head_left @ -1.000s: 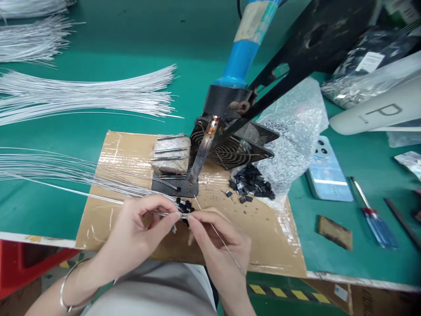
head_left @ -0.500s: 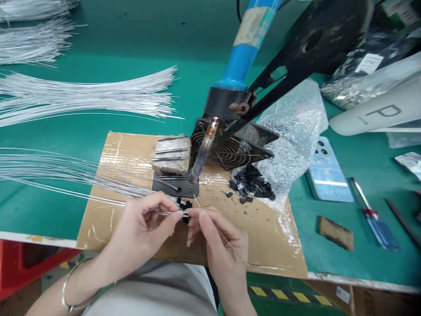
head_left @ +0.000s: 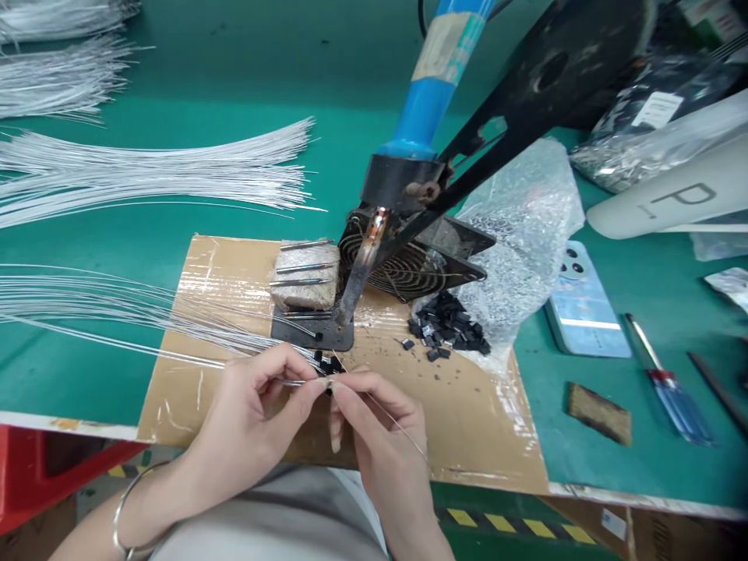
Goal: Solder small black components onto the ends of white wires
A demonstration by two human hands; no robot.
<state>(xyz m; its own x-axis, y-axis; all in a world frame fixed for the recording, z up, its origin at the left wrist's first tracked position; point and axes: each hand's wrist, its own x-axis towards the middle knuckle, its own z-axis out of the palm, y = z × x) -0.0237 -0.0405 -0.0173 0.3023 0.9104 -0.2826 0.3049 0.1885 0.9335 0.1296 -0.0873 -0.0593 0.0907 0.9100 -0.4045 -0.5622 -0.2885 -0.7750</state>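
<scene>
My left hand [head_left: 257, 421] pinches the ends of thin white wires [head_left: 222, 331] that run in from the left over the cardboard [head_left: 479, 436]. Its fingertips meet those of my right hand [head_left: 382, 436], which is closed on a thin strand of wire [head_left: 397, 425] slanting across its fingers. What sits between the fingertips is too small to make out. Just behind them lie small black connectors [head_left: 327, 363] at the wire ends. A soldering iron [head_left: 359, 273] with a blue handle points down above a dark pad [head_left: 344, 336]. To the right is a pile of black connectors [head_left: 449, 326].
A black fan [head_left: 403, 269] and a block with metal tips [head_left: 307, 274] stand behind my hands. Wire bundles [head_left: 157, 167] lie at the left. Bubble wrap [head_left: 520, 234], a phone [head_left: 587, 304], a brown block [head_left: 599, 413] and a screwdriver [head_left: 669, 397] are at the right.
My right hand has shifted slightly left, and its thumb is now closer to my left fingertips. The thin strand has moved left with it. My left hand has barely moved.
</scene>
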